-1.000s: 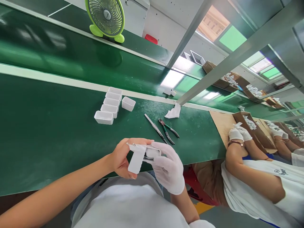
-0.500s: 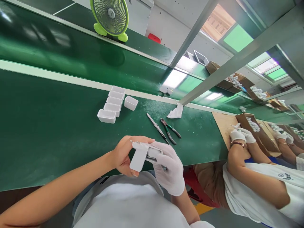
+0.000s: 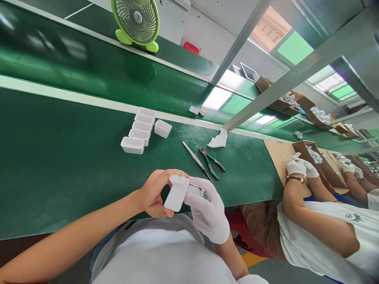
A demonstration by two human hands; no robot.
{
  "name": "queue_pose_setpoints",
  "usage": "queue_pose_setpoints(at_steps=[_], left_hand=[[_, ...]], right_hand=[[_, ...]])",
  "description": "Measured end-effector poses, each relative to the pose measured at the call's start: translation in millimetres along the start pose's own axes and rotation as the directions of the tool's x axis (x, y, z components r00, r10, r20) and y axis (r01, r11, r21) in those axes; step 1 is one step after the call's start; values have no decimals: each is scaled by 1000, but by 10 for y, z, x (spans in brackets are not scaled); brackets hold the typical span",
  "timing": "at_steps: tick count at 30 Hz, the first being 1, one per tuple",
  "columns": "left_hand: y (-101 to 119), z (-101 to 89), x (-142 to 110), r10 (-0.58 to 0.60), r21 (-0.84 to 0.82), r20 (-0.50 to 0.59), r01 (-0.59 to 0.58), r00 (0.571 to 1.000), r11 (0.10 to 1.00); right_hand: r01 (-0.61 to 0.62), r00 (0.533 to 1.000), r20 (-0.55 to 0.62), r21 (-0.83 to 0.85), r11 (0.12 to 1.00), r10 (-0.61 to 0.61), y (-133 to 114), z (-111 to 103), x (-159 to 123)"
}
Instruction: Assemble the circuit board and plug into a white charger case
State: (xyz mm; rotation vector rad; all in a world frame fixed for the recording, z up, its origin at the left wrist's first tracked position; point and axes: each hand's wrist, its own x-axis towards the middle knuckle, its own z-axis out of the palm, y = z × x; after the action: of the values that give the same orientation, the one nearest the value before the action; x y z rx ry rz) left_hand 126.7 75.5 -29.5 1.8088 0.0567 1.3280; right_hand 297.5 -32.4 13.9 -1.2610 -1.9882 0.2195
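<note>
My bare left hand grips a white plug-shaped charger body with two metal pins at its top, held upright just off the near edge of the green bench. My right hand, in a white glove, closes on a second white part pressed against the charger's side. Both hands meet in front of my chest.
Several white casing shells sit in a row on the bench, with tweezers, green-handled pliers and a crumpled white cloth to their right. A green fan stands beyond. A co-worker's gloved hands work over cardboard boxes at right.
The charger body has turned a little more upright in my left hand, and the pins now point up. Two small white parts on the far belt have drifted left.
</note>
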Motion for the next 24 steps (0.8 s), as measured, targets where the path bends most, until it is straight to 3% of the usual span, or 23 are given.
queue_pose_setpoints(at_steps=[6, 12, 18, 22, 24], left_hand=[[-23, 7, -15, 36, 87, 23, -38, 999, 996], [-36, 23, -17, 51, 66, 5, -51, 999, 996], [-17, 24, 4, 53, 37, 9, -53, 999, 998], [16, 33, 10, -35, 11, 16, 34, 999, 999], [25, 39, -11, -104, -33, 9, 104, 995, 994]], right_hand=[[7, 999, -53, 25, 1000, -6, 13, 41, -13], [11, 996, -94, 96, 995, -2, 61, 64, -69], [6, 1000, 19, -49, 999, -5, 39, 24, -56], [-20, 1000, 18, -36, 999, 21, 51, 33, -35], [-46, 999, -22, 49, 998, 47, 51, 38, -4]])
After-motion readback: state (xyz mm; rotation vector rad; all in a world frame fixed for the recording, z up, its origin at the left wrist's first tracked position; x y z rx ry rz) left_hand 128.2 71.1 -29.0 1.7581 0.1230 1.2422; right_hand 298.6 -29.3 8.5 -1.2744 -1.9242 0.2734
